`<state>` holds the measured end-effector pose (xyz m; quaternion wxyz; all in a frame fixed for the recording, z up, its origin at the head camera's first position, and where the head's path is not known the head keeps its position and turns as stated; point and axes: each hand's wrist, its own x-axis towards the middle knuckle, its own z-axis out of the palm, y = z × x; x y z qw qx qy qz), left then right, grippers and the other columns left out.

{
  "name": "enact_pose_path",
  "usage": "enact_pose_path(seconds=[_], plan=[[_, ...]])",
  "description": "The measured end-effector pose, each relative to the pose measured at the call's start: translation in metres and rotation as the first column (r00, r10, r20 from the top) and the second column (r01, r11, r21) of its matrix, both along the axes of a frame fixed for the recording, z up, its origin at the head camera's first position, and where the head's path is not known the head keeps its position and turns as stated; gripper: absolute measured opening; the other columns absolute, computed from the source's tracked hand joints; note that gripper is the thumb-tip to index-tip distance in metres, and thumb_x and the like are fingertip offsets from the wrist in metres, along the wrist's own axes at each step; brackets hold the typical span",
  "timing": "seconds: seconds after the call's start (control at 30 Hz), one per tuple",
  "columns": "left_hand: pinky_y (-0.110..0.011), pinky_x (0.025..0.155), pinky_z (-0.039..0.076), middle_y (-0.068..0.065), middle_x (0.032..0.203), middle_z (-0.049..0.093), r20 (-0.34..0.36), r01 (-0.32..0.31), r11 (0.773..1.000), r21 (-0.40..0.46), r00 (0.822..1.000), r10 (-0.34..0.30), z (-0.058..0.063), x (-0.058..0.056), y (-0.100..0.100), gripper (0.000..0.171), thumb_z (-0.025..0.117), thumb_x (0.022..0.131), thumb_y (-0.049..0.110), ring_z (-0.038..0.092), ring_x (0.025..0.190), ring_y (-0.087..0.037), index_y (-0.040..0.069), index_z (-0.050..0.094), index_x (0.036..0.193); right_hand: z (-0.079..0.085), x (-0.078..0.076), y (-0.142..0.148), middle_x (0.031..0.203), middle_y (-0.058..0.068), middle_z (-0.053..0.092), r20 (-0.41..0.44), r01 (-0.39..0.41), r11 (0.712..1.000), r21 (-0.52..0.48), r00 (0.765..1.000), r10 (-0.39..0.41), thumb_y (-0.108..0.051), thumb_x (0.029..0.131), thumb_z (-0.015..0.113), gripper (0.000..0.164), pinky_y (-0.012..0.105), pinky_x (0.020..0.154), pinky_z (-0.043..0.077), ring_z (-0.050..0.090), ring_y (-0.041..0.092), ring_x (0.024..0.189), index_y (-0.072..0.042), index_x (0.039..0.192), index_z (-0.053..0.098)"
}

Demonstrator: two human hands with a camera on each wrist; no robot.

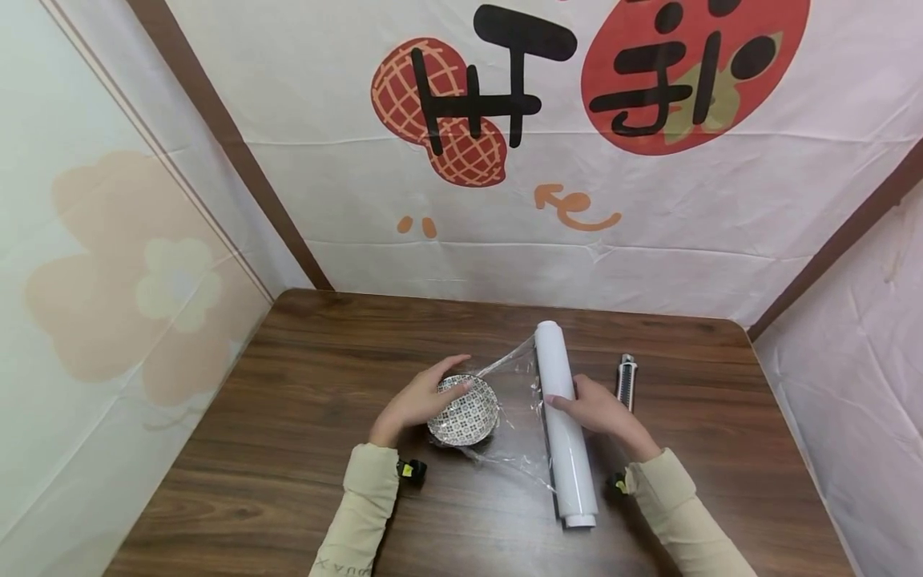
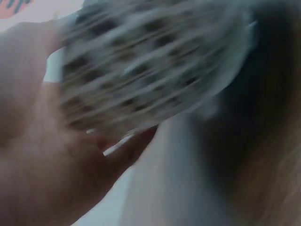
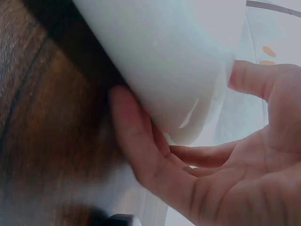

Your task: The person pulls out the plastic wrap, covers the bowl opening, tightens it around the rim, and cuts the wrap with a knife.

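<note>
A small round bowl (image 1: 463, 413) with a dark-and-white tile-like pattern is held by my left hand (image 1: 421, 398), thumb over its upper side and fingers around the far edge. In the left wrist view the patterned bowl (image 2: 150, 66) is blurred and close to the palm. A sheet of clear plastic wrap (image 1: 515, 417) stretches from the bowl to a long white roll of cling film (image 1: 566, 433). My right hand (image 1: 598, 413) grips that roll near its middle, thumb on top. The right wrist view has its fingers (image 3: 141, 141) curled under the roll.
A utility knife (image 1: 626, 383) lies on the brown wooden table (image 1: 288, 465), just beyond the right hand and partly behind it. Printed fabric (image 1: 461, 264) hangs along the table's back edge and both sides.
</note>
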<state>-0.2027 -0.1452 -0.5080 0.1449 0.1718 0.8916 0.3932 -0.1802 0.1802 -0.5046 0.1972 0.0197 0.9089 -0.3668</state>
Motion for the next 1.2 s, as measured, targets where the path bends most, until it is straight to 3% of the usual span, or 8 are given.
enact_pose_path(seconds=[0.13,0.27,0.43,0.67,0.77,0.9,1.0,1.2], plan=[[-0.044,0.097,0.05,-0.004,0.133,0.062,0.02,0.018,0.997,0.071,1.0,-0.02,-0.016,-0.007,0.008,0.05,0.055,0.098,0.046,0.066,0.098,-0.019,0.023,0.051,0.143,-0.002,0.0,0.003,0.097,0.018,0.065,-0.007,0.032,0.999,-0.017,0.999,-0.032,-0.043,0.09,0.067,0.061,0.033,0.056,0.056,0.065,0.023,0.076,0.006,0.123,0.052],[-0.028,0.071,0.049,-0.003,0.105,0.069,0.017,0.031,0.994,0.108,0.999,-0.033,-0.021,-0.01,0.006,0.038,0.058,0.098,0.04,0.046,0.054,-0.005,0.024,0.061,0.132,-0.003,0.003,0.004,0.091,0.017,0.062,-0.019,0.07,0.997,-0.032,0.997,-0.07,-0.041,0.087,0.071,0.057,0.032,0.051,0.055,0.063,0.022,0.071,0.005,0.115,0.051],[-0.026,0.064,0.048,-0.002,0.101,0.068,0.029,0.029,0.993,0.118,0.999,-0.033,-0.023,-0.01,0.002,0.034,0.06,0.098,0.037,0.031,0.04,-0.005,0.021,0.064,0.127,-0.003,0.006,0.005,0.091,0.018,0.061,-0.033,0.085,0.996,-0.031,0.996,-0.086,-0.042,0.083,0.075,0.062,0.032,0.05,0.054,0.062,0.023,0.068,0.005,0.113,0.049],[-0.029,0.083,0.045,0.004,0.111,0.07,-0.007,0.039,0.994,0.098,0.999,-0.038,-0.024,-0.01,-0.003,0.034,0.061,0.097,0.04,0.053,0.076,-0.007,0.022,0.066,0.125,0.003,0.007,0.006,0.093,0.019,0.063,-0.052,0.067,0.997,0.047,0.997,-0.065,-0.049,0.078,0.077,0.075,0.032,0.051,0.052,0.063,0.022,0.068,0.006,0.119,0.047],[-0.033,0.084,0.046,0.003,0.108,0.07,0.005,0.043,0.994,0.102,0.999,-0.043,-0.023,-0.011,-0.006,0.034,0.06,0.096,0.041,0.056,0.076,-0.013,0.023,0.065,0.125,0.006,0.007,0.004,0.09,0.018,0.064,-0.077,0.06,0.993,0.098,0.996,-0.053,-0.049,0.076,0.078,0.077,0.031,0.053,0.051,0.062,0.023,0.068,0.006,0.118,0.046],[-0.041,0.099,0.048,0.002,0.123,0.068,0.043,0.049,0.995,0.087,0.998,-0.052,-0.018,-0.011,-0.01,0.036,0.059,0.097,0.044,0.061,0.106,-0.016,0.025,0.064,0.127,0.007,0.007,0.001,0.087,0.017,0.063,-0.085,0.044,0.988,0.148,0.996,-0.031,-0.053,0.076,0.076,0.079,0.032,0.055,0.05,0.062,0.024,0.069,0.008,0.116,0.047],[-0.046,0.107,0.045,0.0,0.133,0.062,0.077,0.072,0.997,0.034,0.994,-0.074,-0.006,-0.014,-0.014,0.044,0.057,0.096,0.049,0.056,0.124,-0.019,0.025,0.059,0.133,0.004,0.007,0.002,0.09,0.018,0.065,-0.076,0.022,0.989,0.147,0.997,-0.011,-0.059,0.079,0.073,0.085,0.033,0.058,0.05,0.063,0.023,0.072,0.01,0.122,0.046],[-0.046,0.105,0.048,-0.006,0.135,0.061,0.063,0.128,0.987,-0.099,0.99,-0.122,0.036,-0.034,-0.009,0.061,0.053,0.096,0.057,0.058,0.124,-0.025,0.016,0.051,0.141,-0.004,0.01,0.01,0.106,0.024,0.065,-0.034,0.021,0.999,0.038,0.999,-0.02,-0.059,0.085,0.067,0.087,0.032,0.06,0.055,0.065,0.024,0.08,0.009,0.133,0.041]])
